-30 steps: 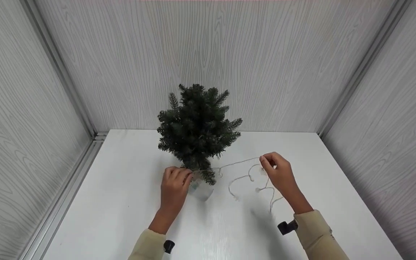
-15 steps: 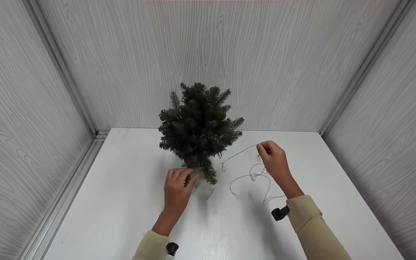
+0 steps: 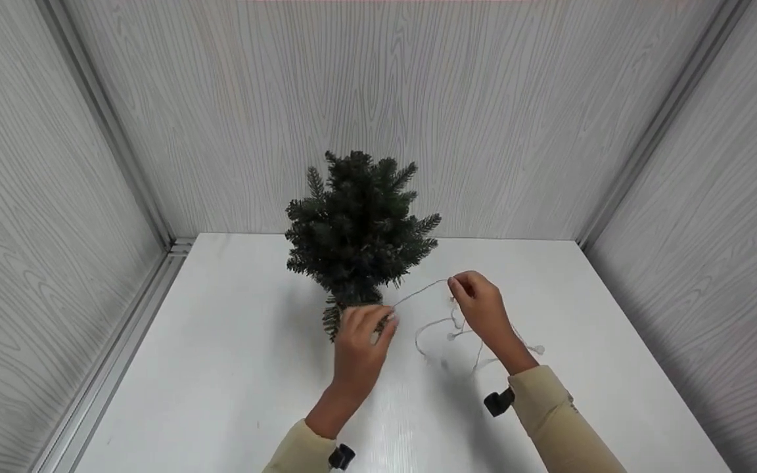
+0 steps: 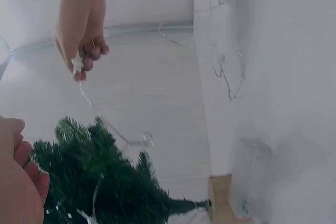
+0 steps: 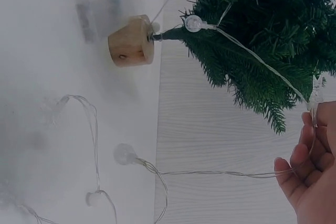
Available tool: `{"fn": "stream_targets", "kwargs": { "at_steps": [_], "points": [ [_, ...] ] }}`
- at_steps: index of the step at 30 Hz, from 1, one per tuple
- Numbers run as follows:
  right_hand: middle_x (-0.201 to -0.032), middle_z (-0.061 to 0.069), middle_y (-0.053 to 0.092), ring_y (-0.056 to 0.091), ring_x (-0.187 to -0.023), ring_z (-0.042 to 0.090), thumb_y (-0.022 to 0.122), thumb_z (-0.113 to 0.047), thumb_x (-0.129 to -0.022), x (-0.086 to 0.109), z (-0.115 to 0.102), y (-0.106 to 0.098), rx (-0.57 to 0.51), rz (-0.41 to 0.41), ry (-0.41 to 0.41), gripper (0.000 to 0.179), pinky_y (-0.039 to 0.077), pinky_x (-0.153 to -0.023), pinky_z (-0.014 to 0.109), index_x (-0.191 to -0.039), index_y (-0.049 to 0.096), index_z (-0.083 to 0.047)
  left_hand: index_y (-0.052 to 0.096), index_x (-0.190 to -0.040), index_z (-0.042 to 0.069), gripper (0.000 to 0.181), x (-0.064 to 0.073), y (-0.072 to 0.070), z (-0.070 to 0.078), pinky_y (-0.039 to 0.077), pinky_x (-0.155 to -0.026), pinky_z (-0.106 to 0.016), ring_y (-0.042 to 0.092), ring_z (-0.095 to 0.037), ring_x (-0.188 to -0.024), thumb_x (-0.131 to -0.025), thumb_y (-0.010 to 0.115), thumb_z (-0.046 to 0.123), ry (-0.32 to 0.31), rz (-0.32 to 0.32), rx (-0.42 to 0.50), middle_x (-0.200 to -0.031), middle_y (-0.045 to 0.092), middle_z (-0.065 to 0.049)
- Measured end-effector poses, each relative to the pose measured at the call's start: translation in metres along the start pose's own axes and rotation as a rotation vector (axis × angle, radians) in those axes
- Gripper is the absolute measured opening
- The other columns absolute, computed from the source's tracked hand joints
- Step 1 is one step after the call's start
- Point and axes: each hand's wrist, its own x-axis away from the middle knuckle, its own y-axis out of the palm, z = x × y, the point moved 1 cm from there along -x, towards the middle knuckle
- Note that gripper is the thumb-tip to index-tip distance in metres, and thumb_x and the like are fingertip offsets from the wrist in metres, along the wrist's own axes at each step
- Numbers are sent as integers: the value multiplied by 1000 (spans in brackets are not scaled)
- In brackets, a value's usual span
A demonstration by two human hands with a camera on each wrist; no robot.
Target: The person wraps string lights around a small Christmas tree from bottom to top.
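Observation:
A small artificial Christmas tree [image 3: 359, 230] stands on a round wooden base [image 5: 131, 43]. My right hand [image 3: 480, 305] pinches a thin string of fairy lights [image 3: 421, 289] to the right of the tree, a star-shaped bulb [image 4: 77, 64] at its fingertips. From there the wire runs past a round clear bulb [image 5: 194, 23] toward the branches. My left hand [image 3: 360, 348], fingers bent, is in front of the lower branches, its fingertips near the wire's left end in the head view. I cannot tell whether it holds wire or branch. More wire [image 4: 94, 198] lies among the needles.
The slack lights [image 5: 97, 150] trail down from the right hand onto the white tabletop [image 3: 221, 368]. A clear plastic piece [image 5: 100, 17] lies beside the wooden base. Wood-grain panels [image 3: 516, 118] enclose the table at the back and both sides.
My left hand has moved right, across the front of the lower tree. The right hand rose, then came lower and closer to the tree, still pinching the fairy lights; the slack has shifted.

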Motion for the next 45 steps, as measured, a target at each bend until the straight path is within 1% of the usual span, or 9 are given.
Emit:
{"fn": "stream_targets", "kwargs": {
  "at_steps": [3, 5, 10, 15, 19, 25, 32, 38, 45],
  "points": [
    [-85, 1, 63, 56, -74, 12, 62, -19, -102, 5, -4, -1, -2, -14, -22, 13, 48, -66, 28, -99, 68, -9, 74, -108, 12, 17, -10, 18, 16, 56, -81, -31, 63, -16, -96, -92, 76, 18, -37, -82, 51, -103, 69, -2],
    [-85, -1, 63, 56, -74, 11, 62, -20, -102, 7, -6, -2, -1, -26, -38, 12, 48, -66, 27, -100, 68, -10, 74, -111, 13, 17, -16, 30, 21, 55, -80, -30, 63, -15, -95, -96, 72, 21, -84, -140, 87, -104, 68, -1],
    [-84, -4, 61, 53, -71, 9, 61, -21, -103, 14, -12, -7, -4, -47, -71, 12, 46, -64, 26, -100, 67, -12, 71, -119, 12, 22, -26, 55, 28, 55, -78, -28, 62, -16, -91, -100, 65, 21, -199, -271, 163, -106, 67, -2],
    [-83, -5, 61, 51, -70, 8, 62, -17, -102, 18, -14, -14, -6, -42, -112, 9, 45, -63, 27, -98, 67, -10, 71, -122, 11, 23, -30, 70, 30, 55, -76, -27, 62, -14, -89, -100, 64, 18, -260, -339, 202, -106, 66, -3],
    [-84, -3, 63, 54, -72, 8, 63, -16, -101, 19, -15, -18, -19, -36, -125, 9, 47, -65, 26, -98, 68, -10, 73, -118, 11, 21, -32, 75, 29, 54, -75, -25, 62, -12, -87, -99, 66, 16, -272, -345, 220, -106, 66, -2],
    [-87, 1, 67, 57, -76, 9, 63, -19, -101, 21, -15, -22, -60, -52, -87, 10, 48, -70, 26, -99, 69, -11, 75, -107, 12, 15, -34, 81, 28, 54, -76, -24, 61, -11, -85, -99, 67, 21, -294, -318, 287, -100, 64, -1],
    [-88, 6, 68, 58, -75, 9, 63, -22, -102, 23, -14, -25, -83, -71, -37, 13, 49, -70, 26, -100, 69, -11, 76, -100, 13, 13, -34, 83, 28, 55, -81, -31, 61, -14, -94, -98, 67, 23, -261, -287, 298, -105, 62, -1],
    [-91, 1, 68, 60, -79, 11, 63, -22, -101, 26, -15, -33, -80, -91, -7, 13, 51, -73, 27, -102, 70, -11, 77, -100, 13, 14, -35, 84, 28, 55, -81, -30, 61, -14, -96, -97, 68, 24, -237, -283, 291, -104, 67, -1],
    [-94, -4, 70, 62, -84, 10, 65, -24, -100, 31, -8, -49, -38, -130, 22, 15, 52, -78, 28, -105, 72, -12, 77, -101, 11, 13, -37, 88, 26, 56, -77, -26, 65, -13, -90, -97, 68, 20, -266, -261, 314, -101, 70, -1]
  ]
}}
